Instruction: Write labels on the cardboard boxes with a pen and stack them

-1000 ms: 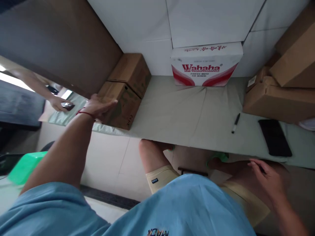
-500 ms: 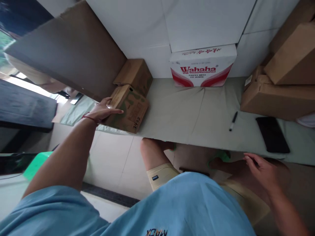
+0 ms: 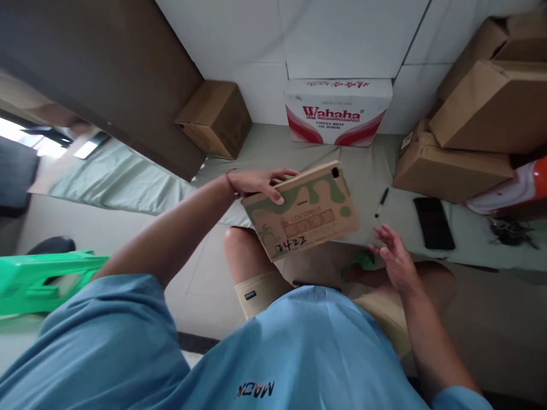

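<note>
Gripping the coconut carton [image 3: 314, 213], the left hand [image 3: 260, 185] has its fingers clamped over the upper long edge, thumb pressed to the printed face! The carton hangs tilted across the tabletop's [image 3: 265, 145] front edge, above the lap, handwritten "2422" in plain view. And here's the right hand [image 3: 397, 259], palm up, fingers loosely spread and holding nothing, just beside the carton's right end but not touching it! Near those fingertips lies a black-and-white marker pen [image 3: 382, 202], with a black smartphone [image 3: 434, 223] close by the front edge. Along the back edge sits the white-and-red Wahaha water carton [image 3: 337, 114]; toward the back-left corner, a brown cardboard box [image 3: 220, 119]; at the right, stacked brown cartons [image 3: 453, 168].
</note>
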Demonstrator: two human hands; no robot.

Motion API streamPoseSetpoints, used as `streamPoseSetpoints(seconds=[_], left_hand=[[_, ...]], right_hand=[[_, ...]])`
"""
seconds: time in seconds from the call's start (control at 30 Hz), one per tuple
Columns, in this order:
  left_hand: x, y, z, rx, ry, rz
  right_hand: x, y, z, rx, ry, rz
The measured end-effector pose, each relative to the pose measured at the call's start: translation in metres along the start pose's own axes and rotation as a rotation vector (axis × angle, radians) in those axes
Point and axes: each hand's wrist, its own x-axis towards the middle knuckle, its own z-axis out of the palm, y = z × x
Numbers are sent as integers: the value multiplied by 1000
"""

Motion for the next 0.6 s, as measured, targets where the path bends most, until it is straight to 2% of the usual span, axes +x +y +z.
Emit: streamPoseSetpoints(seconds=[0.07,0.13,0.2,0.27,0.33,0.43,0.53,0.6], left_hand=[[30,4,15,-22,-149,-6],[56,5,26,-41,-302,-43],[77,4,30,-35,-413,-64],[94,0,29,17,-408,-39],[106,-6,23,114,-222,10],[108,-17,11,235,220,93],[85,-38,8,159,573,213],[58,-58,18,-5,773,230]], right_hand=[[4,-5,7,115,-133,-5],[7,-9,14,176,-200,26],[11,-11,22,198,-156,63],[17,-11,29,204,-46,114],[25,-9,35,196,53,162],[34,-5,36,165,115,195],[37,-1,31,165,124,207],[34,1,26,153,156,204]])
